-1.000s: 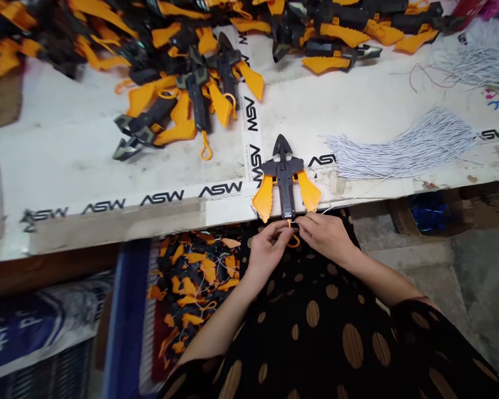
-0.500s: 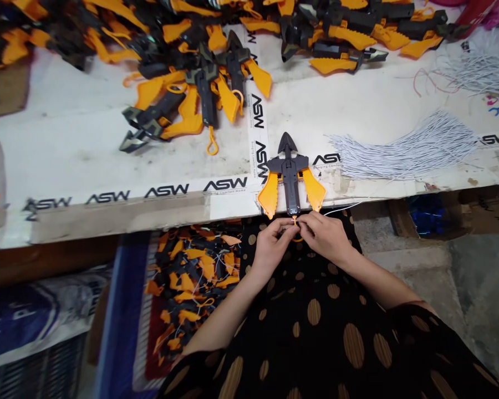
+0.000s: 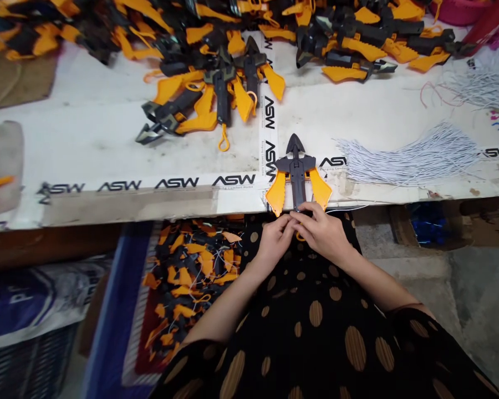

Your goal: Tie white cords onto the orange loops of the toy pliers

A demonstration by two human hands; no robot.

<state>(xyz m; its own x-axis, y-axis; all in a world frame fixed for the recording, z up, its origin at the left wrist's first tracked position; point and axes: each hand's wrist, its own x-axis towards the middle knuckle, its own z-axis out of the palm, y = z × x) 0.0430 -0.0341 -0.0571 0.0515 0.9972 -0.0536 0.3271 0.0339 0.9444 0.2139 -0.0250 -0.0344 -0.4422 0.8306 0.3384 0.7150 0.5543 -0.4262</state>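
Note:
A black plastic toy [image 3: 298,177] with an arrow-shaped tip and two orange wings lies at the table's front edge, its tip pointing away from me. My left hand [image 3: 276,238] is closed in a pinch at the toy's near end, thumb against forefinger. Beside it, touching fingertips, my right hand [image 3: 322,230] is also pinched closed there. Below the fingers peeks part of the orange loop [image 3: 300,236]. From behind my right hand a thin white string [image 3: 351,209] runs off to the right along the edge. My fingers hide how the string meets the loop.
A bundle of white strings [image 3: 411,155] lies right of the toy, with more strings [image 3: 482,83] farther back. Similar toys [image 3: 222,91] are heaped across the table's far side. Under the table, a blue crate [image 3: 112,310] stands beside piled toys with strings [image 3: 191,277]. A cardboard box [image 3: 474,221] is at right.
The view has shifted slightly, moving the table's contents to the right in the picture. My fingers have closed in over the toy's near end, covering more of the orange loop.

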